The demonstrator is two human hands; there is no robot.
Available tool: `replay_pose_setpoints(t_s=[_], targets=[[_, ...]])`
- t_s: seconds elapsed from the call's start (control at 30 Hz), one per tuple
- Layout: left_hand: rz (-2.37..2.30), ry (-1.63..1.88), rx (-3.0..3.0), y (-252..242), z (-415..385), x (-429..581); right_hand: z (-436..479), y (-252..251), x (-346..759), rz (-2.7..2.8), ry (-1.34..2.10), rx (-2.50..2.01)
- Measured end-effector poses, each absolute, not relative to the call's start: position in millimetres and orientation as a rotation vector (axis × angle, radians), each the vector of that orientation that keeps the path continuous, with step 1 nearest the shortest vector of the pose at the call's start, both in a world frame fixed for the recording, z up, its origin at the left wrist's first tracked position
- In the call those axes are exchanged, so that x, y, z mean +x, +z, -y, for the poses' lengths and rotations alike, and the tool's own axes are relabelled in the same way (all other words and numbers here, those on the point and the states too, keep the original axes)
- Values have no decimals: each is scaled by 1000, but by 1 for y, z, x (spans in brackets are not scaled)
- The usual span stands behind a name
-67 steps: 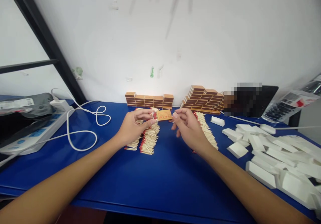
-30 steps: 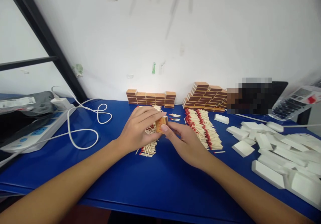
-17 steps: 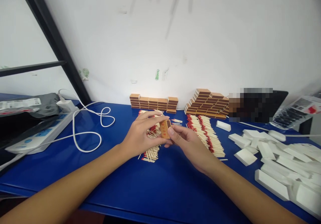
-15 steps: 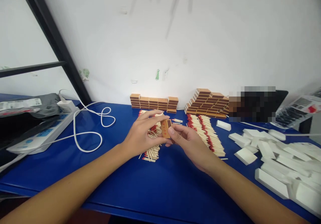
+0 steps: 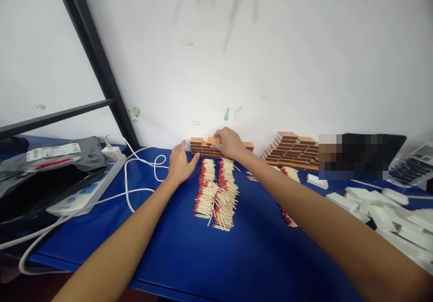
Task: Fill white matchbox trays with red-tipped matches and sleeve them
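My right hand (image 5: 228,142) grips a matchbox (image 5: 212,140) by its right end, on top of the low row of stacked matchboxes (image 5: 197,148) against the wall. Part of that row is hidden behind the hand. My left hand (image 5: 181,161) holds nothing; its fingers are apart, just left of the row's end. In front of the row, two columns of red-tipped matches (image 5: 226,189) lie on the blue table (image 5: 189,257), crossing loosely at the near end. More matches (image 5: 289,172) lie to the right, partly covered by my right forearm.
A taller stepped stack of matchboxes (image 5: 287,151) stands at the back right. White small trays (image 5: 382,216) are heaped at the right, near a blurred dark object (image 5: 365,153). At the left are a power strip (image 5: 88,187), white cables (image 5: 126,176) and a grey plastic bag (image 5: 89,155).
The matchbox was held between both hands above the matches; my right hand has carried it back onto the row. My left hand has let go and moved left. The view has shifted left.
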State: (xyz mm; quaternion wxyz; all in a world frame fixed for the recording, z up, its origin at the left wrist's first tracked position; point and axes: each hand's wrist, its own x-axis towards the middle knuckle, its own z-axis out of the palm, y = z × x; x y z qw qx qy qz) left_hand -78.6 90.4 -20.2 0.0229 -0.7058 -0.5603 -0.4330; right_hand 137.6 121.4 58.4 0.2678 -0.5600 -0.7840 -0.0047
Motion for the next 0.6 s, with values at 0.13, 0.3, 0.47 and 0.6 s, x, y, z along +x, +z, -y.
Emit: replay_pose_setpoints(t_s=[0.13,0.3,0.47,0.6], targets=[[1637,-1376,-2382,-28,-100,-82,-132,49,123,2104,6,-1487],[1545,-1414,-2420,-23,-97,-73,-132,40,121,2068,36,-1444],[1600,-1400,-2397,-21,-96,-72,-131,47,134,2095,88,-1346],[1665,-1373,-2363,-24,-101,-75,-91,66,174,1995,160,-1211]])
